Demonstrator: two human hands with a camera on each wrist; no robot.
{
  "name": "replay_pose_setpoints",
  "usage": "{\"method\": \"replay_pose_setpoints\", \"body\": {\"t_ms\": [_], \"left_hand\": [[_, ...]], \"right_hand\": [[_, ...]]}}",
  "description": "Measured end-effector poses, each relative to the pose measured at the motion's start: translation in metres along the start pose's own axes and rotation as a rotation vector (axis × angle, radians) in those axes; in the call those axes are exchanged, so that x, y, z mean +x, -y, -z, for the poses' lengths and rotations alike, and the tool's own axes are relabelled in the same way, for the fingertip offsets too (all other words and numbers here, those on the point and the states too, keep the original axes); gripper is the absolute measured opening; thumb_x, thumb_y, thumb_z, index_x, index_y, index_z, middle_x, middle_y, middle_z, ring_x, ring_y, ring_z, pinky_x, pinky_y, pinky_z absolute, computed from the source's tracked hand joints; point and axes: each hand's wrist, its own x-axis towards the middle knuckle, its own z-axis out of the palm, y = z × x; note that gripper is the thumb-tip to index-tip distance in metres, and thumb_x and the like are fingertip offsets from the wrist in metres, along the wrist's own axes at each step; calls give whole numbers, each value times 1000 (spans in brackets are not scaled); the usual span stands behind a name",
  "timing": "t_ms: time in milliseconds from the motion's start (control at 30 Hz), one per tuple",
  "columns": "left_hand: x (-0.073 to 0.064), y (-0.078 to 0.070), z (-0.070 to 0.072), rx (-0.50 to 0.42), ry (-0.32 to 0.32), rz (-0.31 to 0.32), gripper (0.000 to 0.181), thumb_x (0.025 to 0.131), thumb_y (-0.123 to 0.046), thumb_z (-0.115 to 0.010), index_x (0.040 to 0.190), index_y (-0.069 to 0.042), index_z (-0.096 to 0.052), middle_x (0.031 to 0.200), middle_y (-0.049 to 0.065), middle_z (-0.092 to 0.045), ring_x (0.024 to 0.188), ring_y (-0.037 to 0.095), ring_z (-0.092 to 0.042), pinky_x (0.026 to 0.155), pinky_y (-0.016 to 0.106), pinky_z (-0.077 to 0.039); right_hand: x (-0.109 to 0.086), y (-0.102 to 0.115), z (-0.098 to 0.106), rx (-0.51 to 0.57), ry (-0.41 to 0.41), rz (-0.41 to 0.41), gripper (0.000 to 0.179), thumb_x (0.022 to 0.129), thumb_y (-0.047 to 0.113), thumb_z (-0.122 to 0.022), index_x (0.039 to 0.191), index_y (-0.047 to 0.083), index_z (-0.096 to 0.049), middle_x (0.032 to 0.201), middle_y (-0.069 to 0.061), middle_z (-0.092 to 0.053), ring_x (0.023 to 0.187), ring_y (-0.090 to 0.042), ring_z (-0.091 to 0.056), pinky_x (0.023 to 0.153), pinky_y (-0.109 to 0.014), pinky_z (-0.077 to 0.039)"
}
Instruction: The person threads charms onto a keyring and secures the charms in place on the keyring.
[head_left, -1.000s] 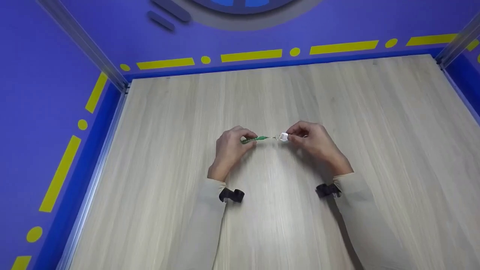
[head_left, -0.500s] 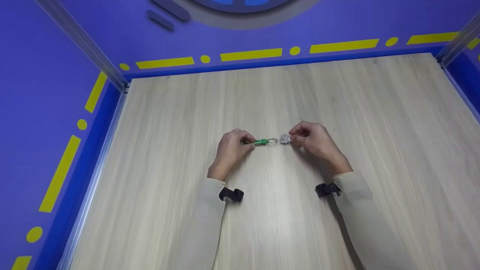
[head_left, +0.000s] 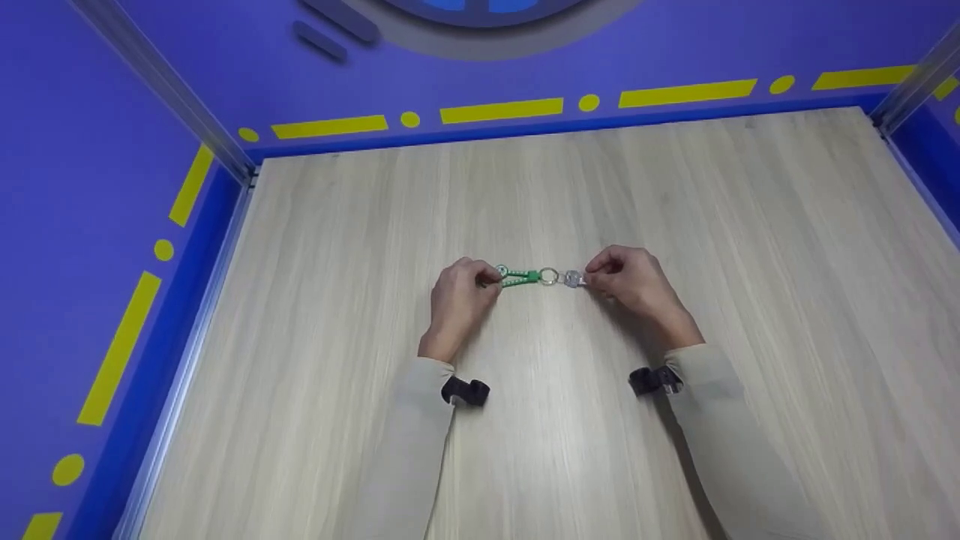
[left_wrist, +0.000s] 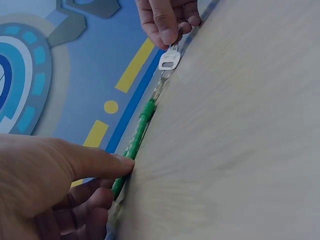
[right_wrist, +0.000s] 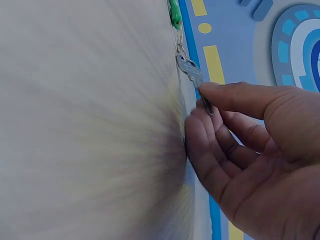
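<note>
Between both hands a green keychain strap with white marks stretches across, a metal split ring at its right end. My left hand pinches the strap's far end between thumb and fingers; a small round piece shows beside the fingertips. A silver key hangs from the ring, and my right hand pinches its blade. In the left wrist view the key's head has a slot in it. The right wrist view shows the blade running in under the right thumb.
The light wood tabletop lies under both forearms. A blue wall with yellow marks stands along the back, and another blue wall along the left. Black wrist cameras sit on the sleeves.
The strap and ring have turned from edge-on to flat toward the head camera, so the strap's loop and round ring now show. The left fingers have slid slightly left along the strap.
</note>
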Motion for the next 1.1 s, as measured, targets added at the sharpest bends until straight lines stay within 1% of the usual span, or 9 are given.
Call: {"method": "replay_pose_setpoints", "body": {"t_ms": [133, 267, 400, 567, 700, 867, 933, 1000, 1100], "left_hand": [[-2, -2, -2, 12, -23, 11, 8, 91, -8, -83, 96, -13, -83, 96, 0, -71, 89, 16, -69, 79, 36, -55], [-1, -5, -5, 17, -24, 8, 8, 91, -9, -83, 97, -14, -84, 96, -1, -72, 89, 16, -70, 78, 36, -56], [1, -5, -7, 20, -27, 4, 8, 91, -9, -83, 97, -15, -84, 96, -2, -72, 88, 15, -70, 77, 36, -56], [2, -2, -8, 11, -22, 9, 9, 90, -9, -84, 98, -14, -83, 97, -2, -71, 89, 15, -70, 78, 36, -55], [2, 2, -8, -14, -21, 7, 10, 90, -10, -83, 99, -13, -82, 98, -2, -71, 90, 15, -69, 80, 36, -55], [0, 9, -8, -57, -47, 3, 14, 91, -15, -84, 104, -11, -81, 100, -1, -73, 90, 15, -69, 80, 35, -55], [0, 11, -7, -67, -62, -1, 19, 92, -18, -84, 109, -10, -80, 104, 1, -74, 90, 16, -69, 79, 35, -55], [1, 12, -3, -71, -80, -11, 25, 94, -20, -84, 115, -9, -78, 108, 3, -74, 90, 18, -70, 79, 36, -55], [6, 10, 4, -45, -105, -48, 34, 96, -24, -82, 126, -8, -75, 118, 7, -74, 99, 23, -71, 83, 39, -56]], "right_hand": [[0, -2, 1, -29, 14, 10, 7, 95, 2, -76, 100, -2, -74, 86, -9, -71, 68, -13, -60, 57, -21, -47], [-2, -5, 4, -76, 14, 15, 6, 93, 0, -76, 99, 0, -75, 85, -7, -71, 69, -14, -61, 58, -21, -47], [-1, -6, 5, -80, 25, 14, 6, 93, -1, -75, 98, -1, -74, 84, -6, -70, 70, -15, -60, 59, -22, -47], [0, -9, 3, -61, 35, 4, 7, 93, -2, -74, 100, -2, -74, 86, -8, -70, 72, -15, -61, 61, -22, -48], [2, -12, -2, -32, 36, -6, 9, 93, -1, -74, 101, -3, -74, 87, -9, -70, 71, -15, -61, 60, -22, -48], [3, -15, -8, 57, 76, -58, 14, 98, 6, -73, 107, -5, -71, 88, -8, -69, 71, -14, -60, 60, -22, -49], [3, -15, -7, 91, 84, -93, 21, 101, 11, -71, 111, -7, -68, 92, -10, -68, 76, -16, -61, 63, -23, -51], [4, -14, -3, 86, 66, -105, 30, 105, 19, -69, 119, -7, -66, 100, -14, -69, 84, -20, -63, 71, -28, -53], [5, -12, 4, 17, -3, -71, 47, 107, 31, -66, 134, -7, -60, 123, -21, -66, 110, -32, -64, 92, -41, -53]]}}
